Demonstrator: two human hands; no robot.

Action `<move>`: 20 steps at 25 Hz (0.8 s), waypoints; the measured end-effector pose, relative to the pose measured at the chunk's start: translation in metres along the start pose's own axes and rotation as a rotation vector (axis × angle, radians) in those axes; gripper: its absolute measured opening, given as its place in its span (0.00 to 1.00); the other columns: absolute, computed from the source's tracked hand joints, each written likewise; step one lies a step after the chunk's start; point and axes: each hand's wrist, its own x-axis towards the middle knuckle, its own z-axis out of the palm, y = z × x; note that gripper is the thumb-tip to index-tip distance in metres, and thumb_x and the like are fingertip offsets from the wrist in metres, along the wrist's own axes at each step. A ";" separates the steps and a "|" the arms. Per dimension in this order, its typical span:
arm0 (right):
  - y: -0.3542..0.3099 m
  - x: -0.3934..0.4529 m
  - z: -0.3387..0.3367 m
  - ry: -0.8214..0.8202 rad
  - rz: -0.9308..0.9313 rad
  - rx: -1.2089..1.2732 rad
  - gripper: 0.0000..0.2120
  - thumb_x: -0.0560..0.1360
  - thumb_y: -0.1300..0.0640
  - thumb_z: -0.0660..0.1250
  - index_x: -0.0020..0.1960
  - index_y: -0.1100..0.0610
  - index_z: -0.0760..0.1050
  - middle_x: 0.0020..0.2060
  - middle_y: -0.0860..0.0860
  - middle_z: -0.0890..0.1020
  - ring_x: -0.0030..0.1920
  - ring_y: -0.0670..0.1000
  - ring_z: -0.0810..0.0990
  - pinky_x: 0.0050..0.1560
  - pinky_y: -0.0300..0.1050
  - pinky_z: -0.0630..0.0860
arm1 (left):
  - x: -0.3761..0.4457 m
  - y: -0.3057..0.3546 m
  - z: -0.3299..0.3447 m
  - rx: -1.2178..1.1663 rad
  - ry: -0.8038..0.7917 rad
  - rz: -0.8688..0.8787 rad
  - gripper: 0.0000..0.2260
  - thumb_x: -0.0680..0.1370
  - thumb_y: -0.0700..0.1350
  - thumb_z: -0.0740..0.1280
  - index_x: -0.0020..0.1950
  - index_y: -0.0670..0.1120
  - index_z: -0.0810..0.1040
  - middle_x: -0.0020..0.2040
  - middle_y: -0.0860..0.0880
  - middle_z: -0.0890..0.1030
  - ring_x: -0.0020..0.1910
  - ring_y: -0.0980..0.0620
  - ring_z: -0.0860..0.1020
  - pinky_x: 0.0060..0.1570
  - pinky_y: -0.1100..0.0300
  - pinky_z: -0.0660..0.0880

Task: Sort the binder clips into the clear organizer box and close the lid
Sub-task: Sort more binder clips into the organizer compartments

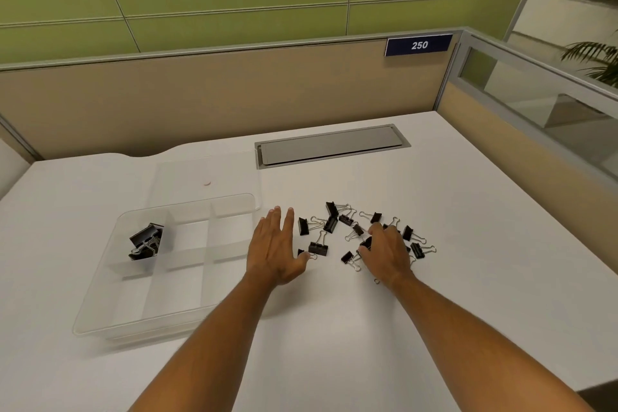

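Organizer box (110, 308): clear, lid (207, 177) open behind it, on white desk (434, 278); landmark for all below.
Sorted clips (145, 242): black cluster in box's far-left compartment.
Left hand (276, 249): just right of box, palm down, fingers spread, holding nothing.
Loose clips (318, 247): scattered on desk right of box, btwn & around both hands.
Right hand (384, 252): farther right of box, fingers curled over clips; grip can't be told.

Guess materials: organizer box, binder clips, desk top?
Box: clear, glossy, likely rigid plastic; dividers and desk show through the walls. Clips: black bodies, probably painted sheet metal, with thin silvery wire handles. Desk: smooth matte white, probably laminate; the core cannot be seen.
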 end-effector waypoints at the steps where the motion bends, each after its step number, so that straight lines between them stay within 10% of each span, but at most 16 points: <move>1: -0.001 -0.001 -0.003 0.013 0.001 -0.038 0.19 0.74 0.56 0.67 0.62 0.59 0.70 0.55 0.60 0.74 0.56 0.59 0.73 0.48 0.49 0.76 | 0.001 0.000 -0.002 0.002 0.001 0.003 0.41 0.75 0.62 0.59 0.79 0.46 0.43 0.79 0.40 0.46 0.79 0.44 0.46 0.77 0.52 0.44; 8: -0.011 -0.008 -0.019 0.167 -0.138 -0.289 0.12 0.71 0.58 0.67 0.53 0.60 0.75 0.49 0.57 0.73 0.47 0.54 0.73 0.43 0.44 0.73 | 0.001 -0.009 -0.016 0.019 0.024 0.040 0.42 0.75 0.63 0.59 0.79 0.46 0.43 0.79 0.40 0.46 0.79 0.44 0.45 0.77 0.51 0.44; 20: -0.080 -0.025 -0.012 0.132 -0.208 0.015 0.24 0.76 0.51 0.66 0.67 0.61 0.67 0.55 0.57 0.70 0.48 0.54 0.77 0.50 0.44 0.76 | -0.019 -0.064 -0.040 0.020 0.059 0.018 0.41 0.76 0.65 0.58 0.79 0.47 0.42 0.79 0.41 0.45 0.79 0.44 0.45 0.76 0.51 0.43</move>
